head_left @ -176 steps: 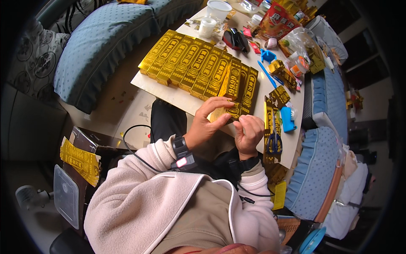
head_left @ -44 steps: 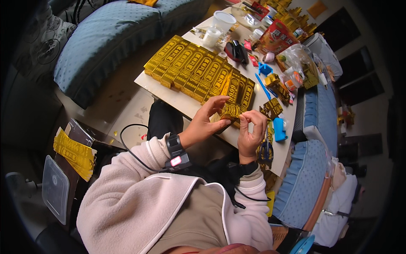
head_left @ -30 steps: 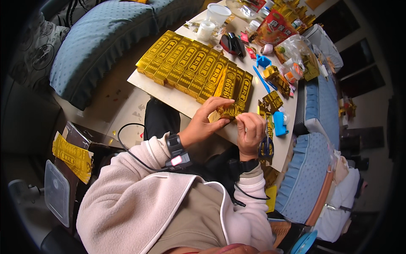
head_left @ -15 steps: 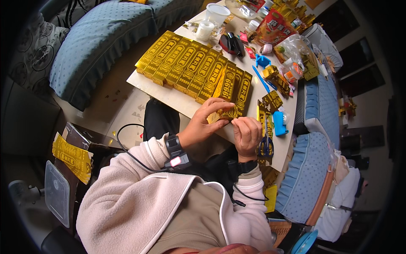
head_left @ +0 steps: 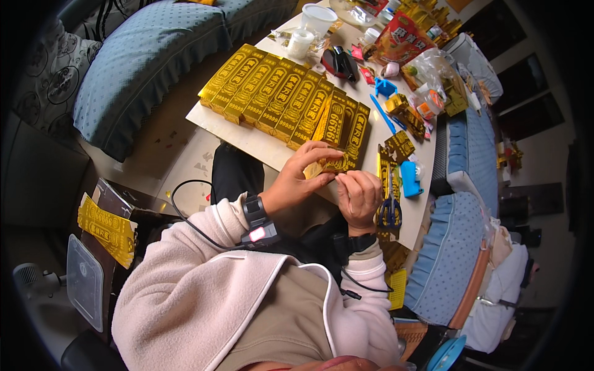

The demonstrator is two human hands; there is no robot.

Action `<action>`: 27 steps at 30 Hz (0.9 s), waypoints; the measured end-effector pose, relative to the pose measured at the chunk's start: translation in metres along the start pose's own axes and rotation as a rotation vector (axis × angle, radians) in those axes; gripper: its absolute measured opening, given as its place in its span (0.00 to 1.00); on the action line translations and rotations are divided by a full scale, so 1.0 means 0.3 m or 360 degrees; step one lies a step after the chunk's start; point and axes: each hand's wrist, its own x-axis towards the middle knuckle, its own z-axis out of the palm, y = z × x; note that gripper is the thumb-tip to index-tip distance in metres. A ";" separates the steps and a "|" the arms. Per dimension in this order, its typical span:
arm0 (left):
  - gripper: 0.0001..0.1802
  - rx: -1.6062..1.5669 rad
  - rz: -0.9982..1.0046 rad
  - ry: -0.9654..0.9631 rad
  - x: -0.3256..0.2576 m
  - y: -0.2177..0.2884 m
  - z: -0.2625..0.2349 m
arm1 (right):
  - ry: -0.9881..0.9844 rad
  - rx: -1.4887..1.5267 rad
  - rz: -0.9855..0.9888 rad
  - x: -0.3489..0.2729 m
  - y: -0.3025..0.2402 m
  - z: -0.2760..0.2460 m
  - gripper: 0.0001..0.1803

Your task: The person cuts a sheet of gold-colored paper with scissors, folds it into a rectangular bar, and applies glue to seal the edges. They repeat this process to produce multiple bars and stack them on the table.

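Observation:
A row of long, shiny gold paper boxes (head_left: pixel 275 96) lies side by side on the table. At the row's near right end, my left hand (head_left: pixel 300 176) curls its fingers and thumb round the near end of a gold box (head_left: pixel 336 162), which slants out from the row. My right hand (head_left: pixel 359 201) is closed in a pinch at that same end, its fingertips almost meeting my left thumb. Whatever lies between the right fingertips is too small to make out. Dark-handled scissors (head_left: pixel 389 212) rest on gold card just right of my right hand.
Beyond the scissors stands a blue tape dispenser (head_left: pixel 409 179). A blue pen (head_left: pixel 378 106), a black-and-red stapler (head_left: pixel 339 62), white plastic cups (head_left: pixel 317 20) and a red snack bag (head_left: pixel 401 40) crowd the far side. Blue-covered seats (head_left: pixel 148 68) flank the table (head_left: pixel 216 131).
My right hand's fingertips have shifted slightly left, closer to my left thumb. The left hand stays almost where it was, and the row of boxes has not moved.

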 end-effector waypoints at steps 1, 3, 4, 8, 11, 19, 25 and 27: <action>0.23 0.0002 -0.0001 0.0000 0.001 0.000 0.000 | 0.0002 -0.0009 0.0002 -0.003 0.001 0.001 0.17; 0.24 0.0006 -0.0002 0.0002 0.001 0.001 0.001 | 0.0006 -0.0029 0.0007 -0.009 0.002 0.003 0.18; 0.24 0.0009 -0.0002 0.0003 0.000 0.002 0.001 | 0.0008 -0.0041 0.0011 -0.012 0.003 0.004 0.18; 0.24 0.0019 0.0020 -0.0006 0.001 0.005 0.001 | 0.0001 -0.0049 0.0015 -0.021 0.006 0.005 0.19; 0.24 0.0016 0.0013 -0.0009 -0.002 0.005 0.003 | -0.0017 -0.0037 0.0019 -0.022 0.009 0.006 0.19; 0.25 0.0022 0.0027 -0.0026 -0.004 0.004 0.004 | 0.0009 0.0125 0.0110 -0.040 0.017 0.017 0.19; 0.25 0.0032 0.0013 -0.0016 -0.008 0.006 0.002 | 0.0050 0.0280 0.0232 -0.072 0.013 0.045 0.17; 0.26 0.0062 0.0031 -0.0010 -0.009 0.007 0.000 | -0.0010 0.0334 0.0268 -0.086 0.007 0.049 0.15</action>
